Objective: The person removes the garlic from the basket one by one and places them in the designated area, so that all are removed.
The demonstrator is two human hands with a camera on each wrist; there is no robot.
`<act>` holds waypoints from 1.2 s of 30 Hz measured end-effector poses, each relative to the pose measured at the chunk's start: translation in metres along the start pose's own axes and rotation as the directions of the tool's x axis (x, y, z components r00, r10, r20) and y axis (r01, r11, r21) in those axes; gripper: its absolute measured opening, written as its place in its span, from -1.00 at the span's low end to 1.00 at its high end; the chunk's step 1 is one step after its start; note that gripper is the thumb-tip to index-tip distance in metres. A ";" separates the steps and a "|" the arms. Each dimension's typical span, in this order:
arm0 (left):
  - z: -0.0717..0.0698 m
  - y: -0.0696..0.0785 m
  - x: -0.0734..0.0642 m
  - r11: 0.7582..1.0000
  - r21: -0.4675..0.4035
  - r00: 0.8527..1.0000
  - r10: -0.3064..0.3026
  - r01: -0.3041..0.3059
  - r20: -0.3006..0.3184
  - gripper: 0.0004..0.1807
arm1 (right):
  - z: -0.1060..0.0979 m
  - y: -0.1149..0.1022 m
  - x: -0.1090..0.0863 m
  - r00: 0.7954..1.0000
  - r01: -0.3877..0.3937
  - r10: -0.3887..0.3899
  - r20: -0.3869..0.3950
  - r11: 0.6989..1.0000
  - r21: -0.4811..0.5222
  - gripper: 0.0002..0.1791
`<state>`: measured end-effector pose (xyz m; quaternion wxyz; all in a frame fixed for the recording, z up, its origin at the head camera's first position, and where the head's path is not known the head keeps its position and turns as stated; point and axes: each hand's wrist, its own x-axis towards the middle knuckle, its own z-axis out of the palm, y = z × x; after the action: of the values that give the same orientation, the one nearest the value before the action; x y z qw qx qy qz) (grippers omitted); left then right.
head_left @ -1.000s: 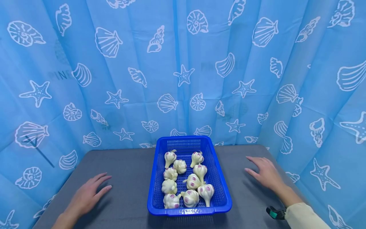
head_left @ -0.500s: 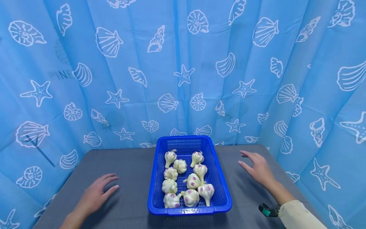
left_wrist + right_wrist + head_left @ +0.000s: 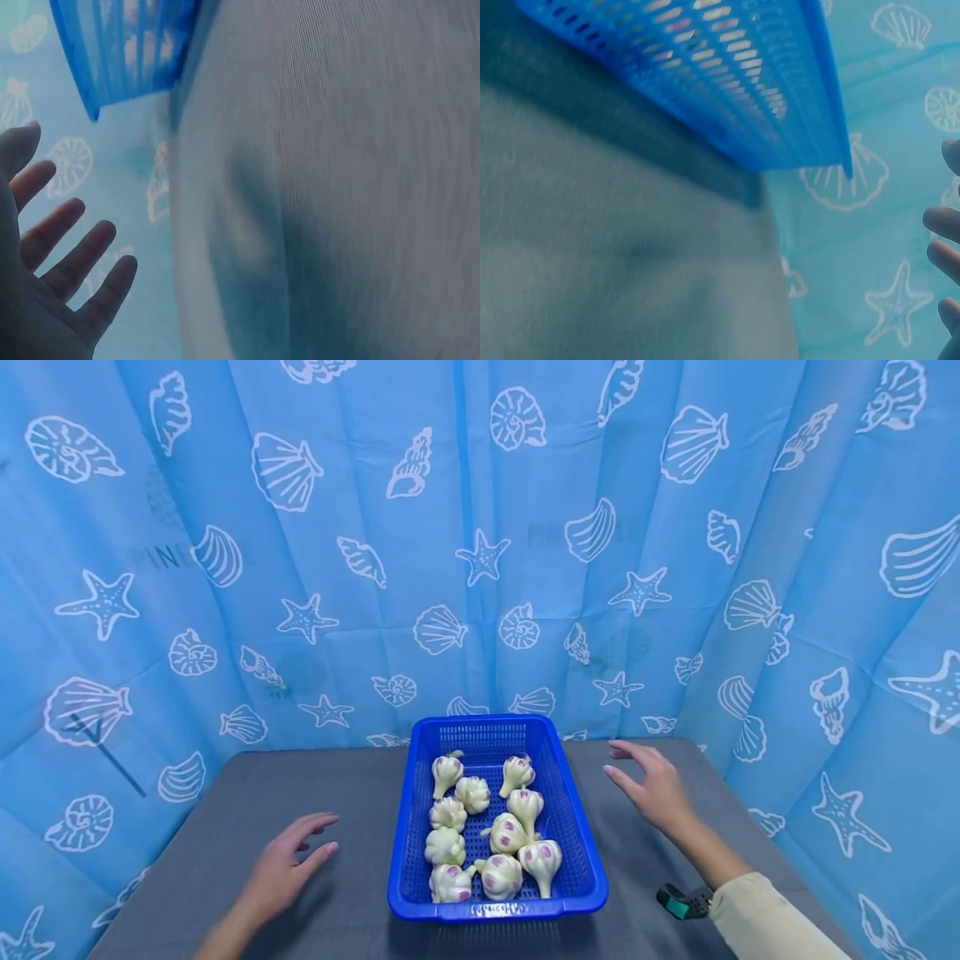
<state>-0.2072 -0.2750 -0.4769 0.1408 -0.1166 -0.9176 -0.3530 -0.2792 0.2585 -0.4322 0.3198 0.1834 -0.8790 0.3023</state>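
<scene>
A blue plastic basket [image 3: 498, 911] with perforated walls stands mid-table in the head view. Inside it lie several garlic bulbs [image 3: 501, 877], white with purple patches, in two loose columns. To the basket's left, my left hand [image 3: 283, 868] hovers above the table with relaxed fingers, holding nothing. Its spread fingers [image 3: 79, 259] show in the left wrist view, apart from the basket. On the other side my right hand [image 3: 654, 785] is over the table near the basket's right rim, fingers loosely extended and touching nothing. Only the fingertips [image 3: 945, 259] of that hand appear in the right wrist view.
A grey cloth-covered table [image 3: 337, 785] extends around the basket. Behind it and along both sides hangs a blue curtain [image 3: 480, 635] printed with seashells and starfish. A dark band with a green face [image 3: 677, 907] shows near the right sleeve [image 3: 772, 918].
Both hands have moved inward toward the basket, the left one rightward and the right one leftward and slightly farther away. The basket and garlic bulbs have stayed put.
</scene>
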 end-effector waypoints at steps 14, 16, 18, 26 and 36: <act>0.025 0.036 -0.001 0.910 -0.409 0.996 -0.086 0.066 -0.031 -0.54 | 0.014 -0.027 0.023 1.000 0.007 -0.004 -0.020 0.990 0.142 -0.61; 0.028 0.042 0.002 0.879 -0.468 0.994 -0.111 0.095 -0.006 -0.51 | 0.017 -0.031 0.027 1.000 0.007 -0.004 -0.018 0.987 0.159 -0.62; 0.030 0.047 0.005 0.842 -0.528 0.993 -0.121 0.110 0.014 -0.49 | 0.020 -0.035 0.031 1.000 -0.002 0.004 -0.009 0.983 0.181 -0.62; 0.045 0.057 0.015 0.645 -0.758 0.995 -0.063 0.096 0.072 -0.45 | 0.031 -0.052 0.047 0.994 -0.085 0.061 0.088 0.947 0.309 -0.60; 0.059 0.061 0.024 0.597 -0.787 0.987 -0.123 0.155 0.101 -0.39 | 0.048 -0.073 0.064 0.974 -0.183 0.121 0.190 0.918 0.352 -0.56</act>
<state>-0.2213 -0.1875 -0.4731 0.0303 -0.1012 -0.6752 -0.7300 -0.3103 0.1643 -0.3885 0.1816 0.1952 -0.8419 0.4692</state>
